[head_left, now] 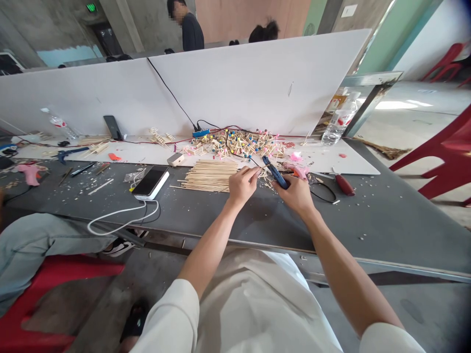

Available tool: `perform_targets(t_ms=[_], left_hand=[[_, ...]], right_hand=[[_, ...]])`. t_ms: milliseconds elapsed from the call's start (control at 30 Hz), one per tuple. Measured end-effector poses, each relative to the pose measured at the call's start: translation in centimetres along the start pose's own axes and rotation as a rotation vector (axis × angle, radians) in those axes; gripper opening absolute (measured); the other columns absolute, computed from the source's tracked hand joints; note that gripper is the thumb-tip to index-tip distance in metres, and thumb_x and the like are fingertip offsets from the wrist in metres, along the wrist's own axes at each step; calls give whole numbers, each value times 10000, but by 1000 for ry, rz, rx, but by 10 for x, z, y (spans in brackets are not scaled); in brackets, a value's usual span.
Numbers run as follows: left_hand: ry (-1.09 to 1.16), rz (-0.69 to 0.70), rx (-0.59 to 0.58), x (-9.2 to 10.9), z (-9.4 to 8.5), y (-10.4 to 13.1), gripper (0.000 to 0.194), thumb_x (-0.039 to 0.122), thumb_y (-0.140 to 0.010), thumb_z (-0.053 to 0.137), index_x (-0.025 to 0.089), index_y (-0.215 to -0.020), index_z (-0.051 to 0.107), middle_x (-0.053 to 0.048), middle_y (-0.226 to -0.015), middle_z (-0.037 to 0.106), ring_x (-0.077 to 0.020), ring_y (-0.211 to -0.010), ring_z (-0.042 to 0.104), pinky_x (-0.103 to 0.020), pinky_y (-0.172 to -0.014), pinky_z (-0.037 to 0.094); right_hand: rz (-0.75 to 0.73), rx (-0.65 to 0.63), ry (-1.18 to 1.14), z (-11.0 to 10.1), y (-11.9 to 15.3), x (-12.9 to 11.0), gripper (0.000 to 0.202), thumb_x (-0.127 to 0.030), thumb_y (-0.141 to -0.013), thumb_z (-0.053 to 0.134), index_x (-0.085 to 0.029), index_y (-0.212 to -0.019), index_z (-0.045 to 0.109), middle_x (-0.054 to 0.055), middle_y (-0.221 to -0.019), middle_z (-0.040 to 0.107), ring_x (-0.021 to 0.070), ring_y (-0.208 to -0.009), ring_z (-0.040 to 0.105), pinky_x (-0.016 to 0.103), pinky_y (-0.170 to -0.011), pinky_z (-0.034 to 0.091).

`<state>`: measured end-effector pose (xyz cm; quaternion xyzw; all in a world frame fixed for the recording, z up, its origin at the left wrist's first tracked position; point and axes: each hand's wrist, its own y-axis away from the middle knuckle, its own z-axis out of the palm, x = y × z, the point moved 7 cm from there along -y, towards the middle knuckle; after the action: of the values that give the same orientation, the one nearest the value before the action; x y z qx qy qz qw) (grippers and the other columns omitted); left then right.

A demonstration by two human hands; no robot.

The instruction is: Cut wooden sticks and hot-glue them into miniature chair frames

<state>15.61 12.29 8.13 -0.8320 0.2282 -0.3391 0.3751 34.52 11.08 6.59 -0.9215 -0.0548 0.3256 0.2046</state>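
My right hand (297, 195) is closed around the handles of dark blue pliers (275, 174), whose head points up and to the left. My left hand (242, 186) pinches a thin wooden stick (262, 167), with the stick's end close to the pliers' jaws. Whether the jaws touch the stick is too small to tell. Beside my left hand lies a flat row of long wooden sticks (209, 175). Behind the pliers spreads a heap of short stick pieces with coloured ball ends (243, 143). A pink glue gun (300, 171) lies just beyond my right hand, partly hidden.
A phone (150, 181) rests on a white block with a looped cable. Right of my hands are a red-handled tool (344, 185) and a black cable tie loop. A white partition (239, 93) stands behind; a water bottle (340, 120) is far right. Someone's leg (47, 240) is at left.
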Motion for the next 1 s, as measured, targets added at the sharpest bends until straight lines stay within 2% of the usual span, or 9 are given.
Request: perform_targets(t_ms=[267, 1000], left_hand=[[-35, 60, 58, 3, -2, 0, 299, 349, -1046, 526, 197, -1062, 783, -87, -917, 772, -169, -875, 734, -247, -768, 534], [-47, 49, 69, 3, -2, 1, 308, 355, -1047, 522, 193, -1057, 783, -89, -903, 775, -166, -838, 730, -248, -750, 525]], right_hand=[[-8, 29, -1, 1, 0, 3, 279, -469, -851, 671, -208, -752, 685, 23, -628, 615, 196, -600, 555, 319, -631, 365], [-19, 30, 9, -1, 1, -1, 306, -492, -851, 656, -203, -751, 678, 29, -626, 618, 190, -591, 550, 316, -617, 358]])
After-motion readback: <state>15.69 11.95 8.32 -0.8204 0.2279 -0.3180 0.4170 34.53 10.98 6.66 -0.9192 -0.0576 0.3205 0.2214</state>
